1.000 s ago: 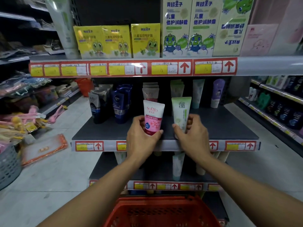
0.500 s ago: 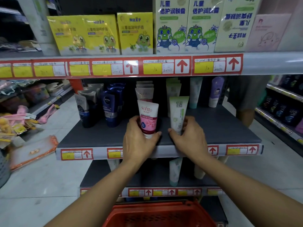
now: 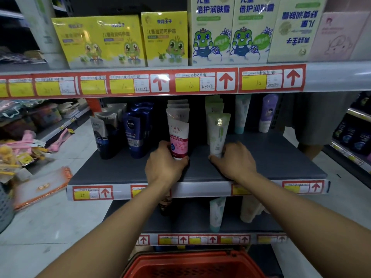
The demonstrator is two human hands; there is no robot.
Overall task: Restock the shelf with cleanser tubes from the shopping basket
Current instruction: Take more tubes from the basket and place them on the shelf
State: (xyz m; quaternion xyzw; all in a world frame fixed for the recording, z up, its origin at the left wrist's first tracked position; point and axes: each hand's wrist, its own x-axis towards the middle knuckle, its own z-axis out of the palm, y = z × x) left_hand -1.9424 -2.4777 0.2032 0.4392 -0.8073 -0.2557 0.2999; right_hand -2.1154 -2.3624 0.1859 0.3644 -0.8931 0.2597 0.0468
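We find two cleanser tubes upright on the middle shelf (image 3: 120,169), each in one hand. The pink tube (image 3: 179,140) stands cap down at the front of a file of like tubes (image 3: 177,109) running back into the shelf. Our left hand (image 3: 163,164) grips its lower end, fingers curled round the left side and the thumb under the cap.

The green tube (image 3: 217,133) stands just to the right of the pink one, apart from it, also cap down and at the head of its own file of green tubes (image 3: 213,104). Our right hand (image 3: 233,160) holds its base, fingers curled round the right side and the thumb tip at the front left of the cap.

Both tubes sit about mid-depth on the dark shelf board, well behind the price rail (image 3: 200,189).

To the left on the same shelf we note dark blue tubes (image 3: 134,131) and grey-topped tubes (image 3: 102,133). To the right, at the back, stand a pale teal-capped tube (image 3: 242,113) and a purple tube (image 3: 268,113).

The shelf above carries yellow boxes (image 3: 124,41) and white-green boxes (image 3: 230,31) over a red and yellow label strip (image 3: 190,82).

The lower shelf (image 3: 190,221) holds a few more tubes. The red basket (image 3: 192,265) sits at the bottom edge of view, directly below our forearms; its contents cannot be made out.
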